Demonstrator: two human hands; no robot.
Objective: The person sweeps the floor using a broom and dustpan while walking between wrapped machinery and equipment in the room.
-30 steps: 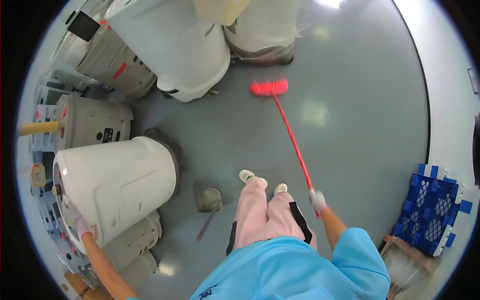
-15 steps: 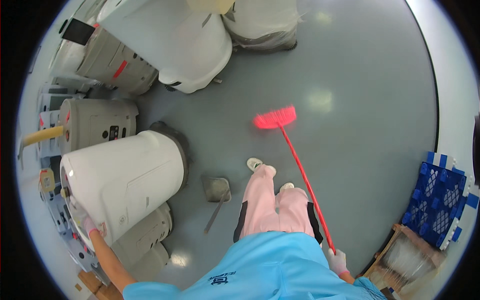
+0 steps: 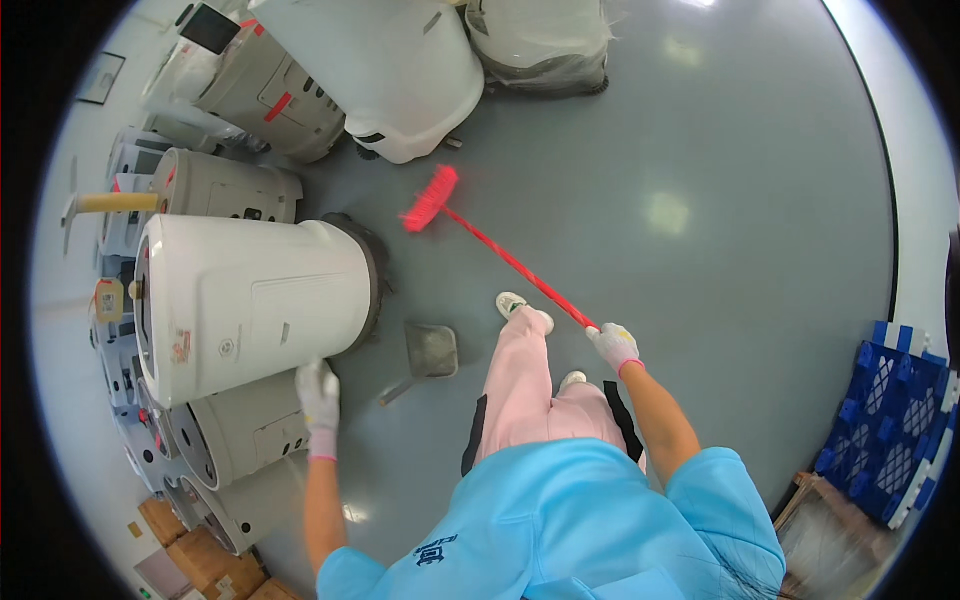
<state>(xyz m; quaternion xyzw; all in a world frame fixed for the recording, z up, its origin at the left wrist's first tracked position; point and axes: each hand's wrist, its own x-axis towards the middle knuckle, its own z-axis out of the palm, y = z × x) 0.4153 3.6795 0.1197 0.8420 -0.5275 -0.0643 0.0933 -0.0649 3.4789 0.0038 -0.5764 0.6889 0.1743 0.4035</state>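
Observation:
A red broom (image 3: 510, 258) reaches out ahead and to the left. My right hand (image 3: 615, 345), in a white glove with a pink cuff, is closed round the top end of its stick. The slightly smeared bristle head (image 3: 432, 200) is over the grey floor near the machines. My gloved left hand (image 3: 319, 395) holds nothing; its fingers look stretched out. It is beside the large white rounded machine (image 3: 250, 300), and whether it touches the machine I cannot tell. Between that machine and my feet a grey dustpan (image 3: 432, 352) lies on the floor, its handle pointing toward my left arm.
Several pale machines, including a grey one (image 3: 235, 185) and a white one (image 3: 420, 80), crowd the left and far side. At the right wall (image 3: 925, 200) stand blue plastic pallets (image 3: 885, 420) and a film-wrapped wooden crate (image 3: 830, 530). Cardboard boxes (image 3: 215, 560) sit at the lower left.
The broom head has swung left, and my right hand has come forward from beside my hip. My left hand has left the white machine's top and come down beside it.

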